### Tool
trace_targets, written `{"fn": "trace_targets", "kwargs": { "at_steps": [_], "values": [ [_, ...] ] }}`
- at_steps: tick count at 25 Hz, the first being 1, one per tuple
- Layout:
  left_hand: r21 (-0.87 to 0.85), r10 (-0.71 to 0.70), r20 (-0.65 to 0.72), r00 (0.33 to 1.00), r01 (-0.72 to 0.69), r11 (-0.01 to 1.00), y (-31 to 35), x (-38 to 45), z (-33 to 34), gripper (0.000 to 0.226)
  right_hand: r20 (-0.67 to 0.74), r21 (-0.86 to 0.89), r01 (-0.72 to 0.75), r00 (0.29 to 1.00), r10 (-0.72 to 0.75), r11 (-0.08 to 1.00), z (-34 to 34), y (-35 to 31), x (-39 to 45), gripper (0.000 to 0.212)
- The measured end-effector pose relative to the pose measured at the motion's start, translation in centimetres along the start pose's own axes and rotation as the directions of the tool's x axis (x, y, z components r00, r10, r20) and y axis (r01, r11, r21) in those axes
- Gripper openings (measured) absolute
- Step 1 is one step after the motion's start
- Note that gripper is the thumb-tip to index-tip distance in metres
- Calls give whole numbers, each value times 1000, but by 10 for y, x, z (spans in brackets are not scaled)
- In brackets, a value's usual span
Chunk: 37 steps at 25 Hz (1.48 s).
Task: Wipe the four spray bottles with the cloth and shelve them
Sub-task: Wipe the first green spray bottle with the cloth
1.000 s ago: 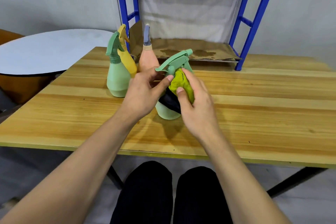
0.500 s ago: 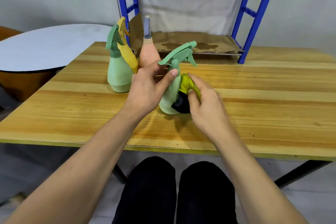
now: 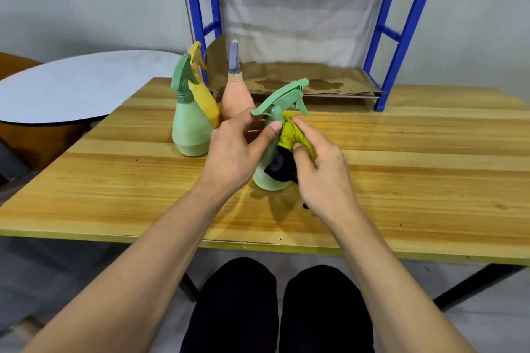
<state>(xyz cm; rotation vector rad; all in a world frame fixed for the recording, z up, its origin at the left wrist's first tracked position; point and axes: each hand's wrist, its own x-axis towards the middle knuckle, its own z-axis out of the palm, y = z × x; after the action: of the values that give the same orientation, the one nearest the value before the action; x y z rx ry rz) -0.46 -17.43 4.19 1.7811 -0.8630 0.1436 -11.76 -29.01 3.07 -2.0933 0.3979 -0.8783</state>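
Tabletop (image 3: 415, 157), wooden, carrying four spray bottles. Blue shelf (image 3: 401, 37) at its far edge. Left hand (image 3: 232, 152) grips the tilted green bottle (image 3: 265, 178) at mid-table; right hand (image 3: 321, 172) clutches the yellow-green cloth (image 3: 292, 135) against it. Second green bottle (image 3: 190, 129), yellow bottle (image 3: 205, 103) and peach bottle (image 3: 236, 94) stand toward the far-left corner.

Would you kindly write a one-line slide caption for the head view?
Left hand steadies a green spray bottle on the wooden table while the right hand wipes it with a yellow-green cloth.
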Motion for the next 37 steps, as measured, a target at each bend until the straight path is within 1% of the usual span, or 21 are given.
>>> {"fn": "trace_targets", "kwargs": {
  "at_steps": [2, 4, 6, 8, 10, 13, 15, 16, 18, 20, 21, 22, 24, 26, 29, 31, 33, 37],
  "values": [
    [4, -7, -7, 1000, 7, 1000, -3, 1, 0, 28, -19, 28, 50, 999, -50, 998, 6, 0, -2, 48],
    [13, -18, -12, 1000, 18, 1000, -2, 2, -1, 34, -19, -74, 11, 1000, -12, 997, 9, 12, -10, 51],
    [25, -26, -5, 1000, 26, 999, 2, 2, 0, 32, 6, -224, -76, 997, 79, 972, 7, 23, -21, 54],
    [54, -24, -12, 1000, 25, 998, 6, 0, -1, 28, 43, -274, -76, 995, 91, 959, 5, 28, -26, 56],
    [90, -23, -40, 999, 26, 996, 7, -3, -1, 31, 16, -219, -70, 997, 75, 973, 3, 31, -27, 53],
    [181, -13, -145, 989, 39, 983, 12, -5, 2, 34, -79, -95, -153, 986, 146, 984, -5, 35, -29, 46],
    [196, -58, -168, 984, 91, 976, 18, -5, 4, 36, -53, -54, -161, 986, 158, 985, -6, 35, -32, 46],
    [186, -81, -147, 986, 108, 977, 18, -4, 4, 37, -20, -49, -145, 989, 144, 988, -6, 35, -33, 47],
    [116, -105, -27, 994, 107, 988, 10, -4, -3, 36, 17, -54, -123, 992, 124, 991, -2, 35, -32, 48],
    [15, -99, 119, 988, 98, 995, -1, -6, -15, 38, -11, -36, -118, 993, 118, 992, -2, 34, -30, 44],
    [-24, -93, 172, 981, 99, 995, -6, -7, -20, 41, -34, 16, -124, 992, 124, 992, -4, 31, -28, 42],
    [-41, -78, 200, 977, 88, 995, -10, -8, -23, 44, -47, 88, -123, 991, 127, 989, -6, 24, -26, 40],
    [-16, -40, 185, 982, 43, 999, -12, -9, -23, 45, -38, 176, -78, 996, 86, 981, -7, 7, -19, 39],
    [-5, -7, 139, 990, 8, 1000, -12, -10, -18, 42, -12, 187, -27, 999, 30, 982, -3, -7, -13, 39],
    [-19, 3, 83, 997, -1, 1000, -13, -11, -14, 40, 9, 153, -5, 1000, 4, 988, 2, -6, -8, 41],
    [-22, -23, 85, 996, 25, 999, -13, -10, -14, 43, 15, 93, -28, 1000, 26, 995, 2, 5, -12, 41],
    [-19, -37, 91, 995, 39, 999, -10, -10, -14, 46, -8, 25, -57, 998, 58, 998, 0, 16, -21, 39],
    [-17, -53, 91, 994, 55, 998, -6, -12, -13, 47, -11, 15, -134, 991, 134, 991, -5, 16, -20, 37]
  ]
}}
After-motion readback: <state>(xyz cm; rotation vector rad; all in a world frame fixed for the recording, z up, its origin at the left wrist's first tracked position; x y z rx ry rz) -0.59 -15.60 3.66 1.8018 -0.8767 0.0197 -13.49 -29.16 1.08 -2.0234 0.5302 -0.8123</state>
